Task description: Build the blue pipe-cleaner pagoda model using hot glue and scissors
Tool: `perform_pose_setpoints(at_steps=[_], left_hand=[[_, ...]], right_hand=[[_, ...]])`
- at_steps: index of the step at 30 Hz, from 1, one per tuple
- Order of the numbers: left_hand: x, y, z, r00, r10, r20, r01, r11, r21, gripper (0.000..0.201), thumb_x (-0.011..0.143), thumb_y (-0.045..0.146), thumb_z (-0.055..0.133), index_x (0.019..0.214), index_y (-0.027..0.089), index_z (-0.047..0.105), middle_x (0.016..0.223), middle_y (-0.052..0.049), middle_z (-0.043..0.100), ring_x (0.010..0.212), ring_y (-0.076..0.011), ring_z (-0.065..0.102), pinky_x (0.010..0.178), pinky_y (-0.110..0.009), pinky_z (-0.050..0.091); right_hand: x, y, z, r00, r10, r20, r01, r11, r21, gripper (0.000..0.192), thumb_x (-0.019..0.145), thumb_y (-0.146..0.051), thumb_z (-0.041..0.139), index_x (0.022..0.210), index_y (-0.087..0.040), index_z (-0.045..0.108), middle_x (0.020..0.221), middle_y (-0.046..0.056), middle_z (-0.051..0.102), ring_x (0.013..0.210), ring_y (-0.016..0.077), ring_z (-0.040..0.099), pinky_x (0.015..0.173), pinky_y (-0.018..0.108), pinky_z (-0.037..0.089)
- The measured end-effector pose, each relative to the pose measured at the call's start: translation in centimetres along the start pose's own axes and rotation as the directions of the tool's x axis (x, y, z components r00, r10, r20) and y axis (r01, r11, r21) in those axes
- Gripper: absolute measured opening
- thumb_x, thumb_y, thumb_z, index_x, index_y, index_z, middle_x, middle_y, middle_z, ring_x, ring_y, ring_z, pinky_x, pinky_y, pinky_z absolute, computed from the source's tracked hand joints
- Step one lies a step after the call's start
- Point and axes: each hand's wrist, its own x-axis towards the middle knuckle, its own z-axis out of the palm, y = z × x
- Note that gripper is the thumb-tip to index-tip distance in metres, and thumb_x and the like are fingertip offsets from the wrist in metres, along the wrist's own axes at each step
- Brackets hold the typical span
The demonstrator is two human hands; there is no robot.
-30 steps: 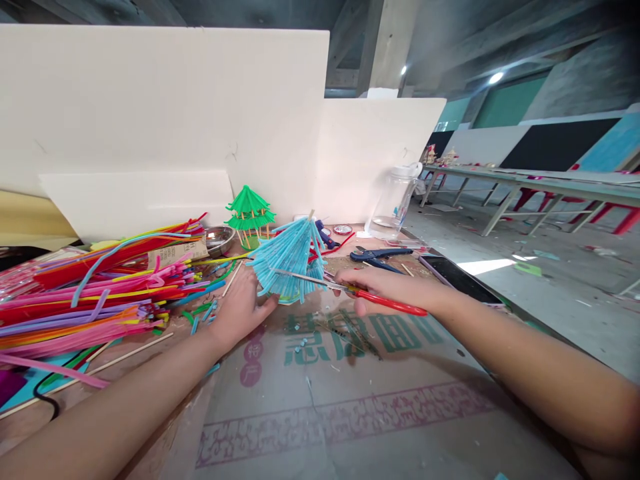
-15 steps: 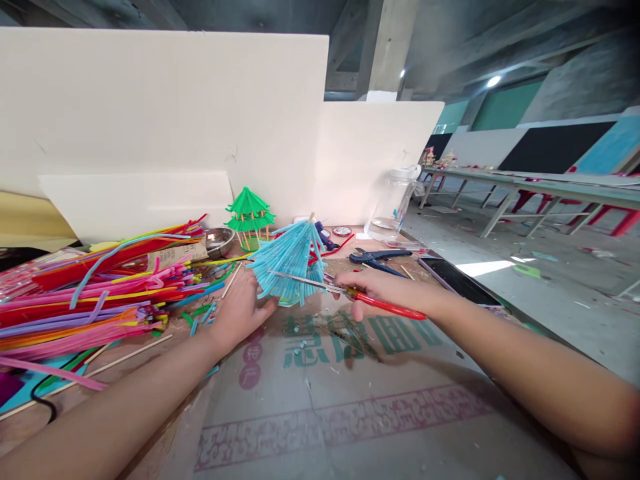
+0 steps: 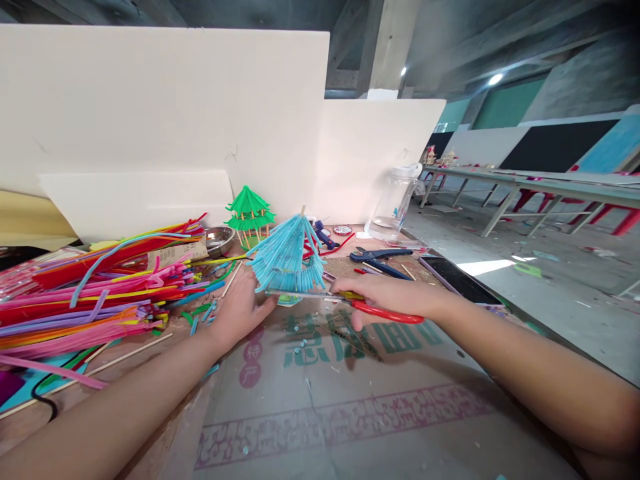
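A small roof-shaped model made of light blue pipe cleaners (image 3: 286,257) stands on the table in the middle. My left hand (image 3: 239,311) grips its lower left side. My right hand (image 3: 385,293) holds red-handled scissors (image 3: 350,304), whose blades lie level along the bottom edge of the blue strands. A finished green pipe-cleaner pagoda (image 3: 249,213) stands behind, against the white board.
A big heap of coloured pipe cleaners (image 3: 95,287) and thin wooden sticks fills the left. Blue pliers (image 3: 376,256), a metal bowl (image 3: 219,239), a clear plastic jar (image 3: 393,200) and a dark phone (image 3: 457,277) lie around. White boards (image 3: 165,107) wall off the back.
The blue model has tipped more upright. The scissors moved from across its middle down to its bottom edge and now lie level.
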Motion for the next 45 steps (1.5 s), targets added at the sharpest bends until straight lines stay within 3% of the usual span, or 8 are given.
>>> perform_pose_setpoints(at_steps=[7,12,21,25,32,36,40,45], left_hand=[[0.1,0.0,0.1,0.995,-0.092,0.025,0.092,0.996,-0.018,0.036,0.089,0.037,0.054,0.118,0.017,0.053,0.110,-0.012,0.062,0.117,-0.0304,0.053,0.097,-0.045,0.044],[0.3,0.5,-0.1,0.993,-0.113,0.025,0.114,0.993,-0.014,0.034,0.090,0.047,0.053,0.107,0.017,0.054,0.105,-0.012,0.062,0.111,-0.0297,0.056,0.092,-0.043,0.045],[0.0,0.4,0.1,0.992,-0.130,0.001,0.128,0.981,0.145,0.034,0.086,0.051,0.056,0.070,0.023,0.044,0.073,-0.004,0.056,0.072,-0.0230,0.055,0.066,-0.037,0.045],[0.2,0.7,-0.1,0.995,-0.096,0.006,0.095,0.985,0.142,0.032,0.085,0.049,0.055,0.069,0.023,0.047,0.074,-0.006,0.058,0.075,-0.0243,0.057,0.067,-0.038,0.047],[0.2,1.1,-0.5,0.997,-0.035,0.073,0.023,0.986,0.163,0.031,0.087,0.046,0.053,0.068,0.022,0.054,0.074,-0.009,0.061,0.084,-0.0292,0.061,0.081,-0.045,0.049],[0.0,0.9,-0.3,0.999,0.019,0.044,-0.028,0.980,0.196,0.035,0.087,0.047,0.054,0.062,0.023,0.049,0.071,-0.006,0.061,0.078,-0.0275,0.062,0.086,-0.047,0.049],[0.0,1.0,-0.2,0.998,0.033,0.056,-0.042,0.987,0.156,0.025,0.087,0.045,0.055,0.080,0.022,0.061,0.082,-0.008,0.067,0.086,-0.0280,0.065,0.083,-0.042,0.051],[0.1,1.2,-0.4,0.994,0.027,0.107,-0.039,0.993,0.113,0.034,0.089,0.048,0.051,0.097,0.018,0.066,0.098,-0.013,0.070,0.097,-0.0317,0.065,0.087,-0.046,0.051]], right_hand=[[0.1,-0.1,0.0,0.998,0.070,-0.003,-0.070,0.998,0.007,0.028,0.085,-0.039,0.063,0.107,-0.021,0.061,0.089,0.000,0.067,0.080,0.0174,0.059,0.072,0.027,0.041],[-0.3,1.1,-0.7,1.000,0.005,-0.029,-0.005,1.000,-0.013,0.031,0.087,-0.042,0.060,0.108,-0.019,0.062,0.098,0.003,0.066,0.085,0.0181,0.059,0.076,0.028,0.042],[-0.8,1.0,-1.6,1.000,0.001,-0.011,-0.001,1.000,-0.014,0.029,0.088,-0.044,0.057,0.102,-0.019,0.062,0.091,0.002,0.063,0.081,0.0185,0.054,0.070,0.028,0.040],[-0.9,1.0,-2.0,0.997,-0.007,-0.079,0.004,0.999,-0.045,0.027,0.088,-0.045,0.055,0.094,-0.020,0.061,0.084,0.001,0.058,0.075,0.0168,0.048,0.066,0.027,0.036],[-0.9,1.5,-2.0,0.993,-0.100,-0.058,0.098,0.994,-0.045,0.023,0.090,-0.038,0.055,0.100,-0.019,0.058,0.084,-0.001,0.054,0.068,0.0122,0.042,0.062,0.024,0.033],[-0.9,0.7,-2.1,0.999,-0.009,-0.047,0.009,1.000,-0.014,0.022,0.089,-0.037,0.056,0.101,-0.020,0.061,0.080,-0.002,0.057,0.068,0.0135,0.047,0.061,0.025,0.036],[-0.8,-0.2,-2.2,0.998,0.060,-0.035,-0.058,0.998,0.039,0.020,0.090,-0.029,0.050,0.102,-0.020,0.063,0.084,-0.001,0.061,0.071,0.0143,0.052,0.064,0.026,0.039],[-0.4,0.1,-1.7,0.989,-0.120,-0.083,0.118,0.993,-0.026,0.023,0.083,-0.030,0.064,0.103,-0.019,0.064,0.092,0.002,0.063,0.085,0.0183,0.053,0.076,0.029,0.041]])
